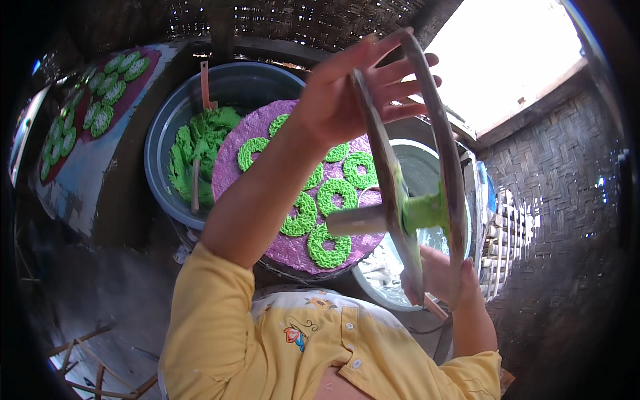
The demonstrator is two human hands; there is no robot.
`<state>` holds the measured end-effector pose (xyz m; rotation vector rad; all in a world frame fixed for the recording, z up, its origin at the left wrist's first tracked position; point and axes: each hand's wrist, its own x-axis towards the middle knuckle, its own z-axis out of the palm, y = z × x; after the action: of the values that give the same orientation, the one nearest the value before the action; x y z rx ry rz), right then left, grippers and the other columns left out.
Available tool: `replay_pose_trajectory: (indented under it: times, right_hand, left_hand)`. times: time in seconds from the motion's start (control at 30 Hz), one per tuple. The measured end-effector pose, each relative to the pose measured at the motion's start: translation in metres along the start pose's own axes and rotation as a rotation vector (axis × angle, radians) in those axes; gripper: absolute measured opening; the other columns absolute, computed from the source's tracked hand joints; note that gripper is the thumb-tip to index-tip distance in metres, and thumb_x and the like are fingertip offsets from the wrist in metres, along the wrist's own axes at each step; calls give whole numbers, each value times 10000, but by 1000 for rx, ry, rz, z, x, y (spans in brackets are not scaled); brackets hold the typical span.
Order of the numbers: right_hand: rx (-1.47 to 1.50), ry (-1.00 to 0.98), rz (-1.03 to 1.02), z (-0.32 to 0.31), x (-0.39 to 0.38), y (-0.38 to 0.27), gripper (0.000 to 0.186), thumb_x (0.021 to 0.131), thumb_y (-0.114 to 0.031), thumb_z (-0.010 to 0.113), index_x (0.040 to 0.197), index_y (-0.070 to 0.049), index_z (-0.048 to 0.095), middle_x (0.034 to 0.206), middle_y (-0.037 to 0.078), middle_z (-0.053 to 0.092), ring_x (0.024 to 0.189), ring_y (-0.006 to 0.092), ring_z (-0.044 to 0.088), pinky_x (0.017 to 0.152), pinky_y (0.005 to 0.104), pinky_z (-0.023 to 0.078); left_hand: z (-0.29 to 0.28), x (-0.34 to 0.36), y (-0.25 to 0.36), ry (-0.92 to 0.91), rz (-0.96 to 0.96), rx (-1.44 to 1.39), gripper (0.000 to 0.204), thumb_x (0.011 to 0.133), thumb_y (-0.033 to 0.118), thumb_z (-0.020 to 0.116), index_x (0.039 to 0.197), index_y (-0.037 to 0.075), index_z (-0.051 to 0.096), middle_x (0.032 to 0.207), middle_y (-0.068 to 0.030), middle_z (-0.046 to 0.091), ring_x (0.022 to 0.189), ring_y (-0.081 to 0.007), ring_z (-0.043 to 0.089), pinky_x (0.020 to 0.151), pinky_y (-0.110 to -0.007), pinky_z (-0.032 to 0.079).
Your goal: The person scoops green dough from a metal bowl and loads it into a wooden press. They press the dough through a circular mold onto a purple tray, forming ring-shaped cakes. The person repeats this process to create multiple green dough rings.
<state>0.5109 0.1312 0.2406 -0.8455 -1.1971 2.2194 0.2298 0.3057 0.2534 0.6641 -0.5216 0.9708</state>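
Between my hands I hold a hand press (387, 173) made of two long flat bars, with a grey tube (357, 221) sticking out sideways. Green dough (423, 211) sits squeezed between the bars. My left hand (347, 87) clasps the upper ends of both bars, fingers stretched across them. The lower ends are gripped by my right hand (443, 273). Below the press lies a round purple mat (230, 160) carrying several green dough rings (333, 197).
A grey basin (157, 147) behind the mat holds a heap of green dough (200, 143), a wooden stick (195, 187) and an orange spatula (205, 83). A pale basin (427, 167) stands on the right. Farther left is another mat of green rings (100, 100). Woven walls (553, 173) close in.
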Motion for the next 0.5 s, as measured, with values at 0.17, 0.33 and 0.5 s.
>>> replay_pose_trajectory:
  times: [0.17,0.33,0.5]
  right_hand:
    - [-165,125,82,-17,-19,-20,993,783,-753,351,1343,67,313,965,220,585,768,255,585,623,366,465]
    - [-173,226,263,-51,-21,-39,949,804,-689,426,1328,92,304,1066,180,553,954,241,562,809,389,448]
    - [-249,361,327,-63,-20,-38,780,840,-604,469,1219,76,421,978,186,593,822,242,610,730,370,491]
  left_hand:
    - [-45,35,-40,-20,108,73,587,878,465,508,1328,110,381,1095,-88,567,1189,-304,424,1034,-471,325]
    - [-98,27,-72,300,133,-233,668,838,641,413,1159,64,516,776,-67,556,822,-238,554,922,-439,423]
    - [-120,4,-84,236,244,-241,593,879,599,374,1163,105,535,732,-31,527,779,-205,554,851,-434,449]
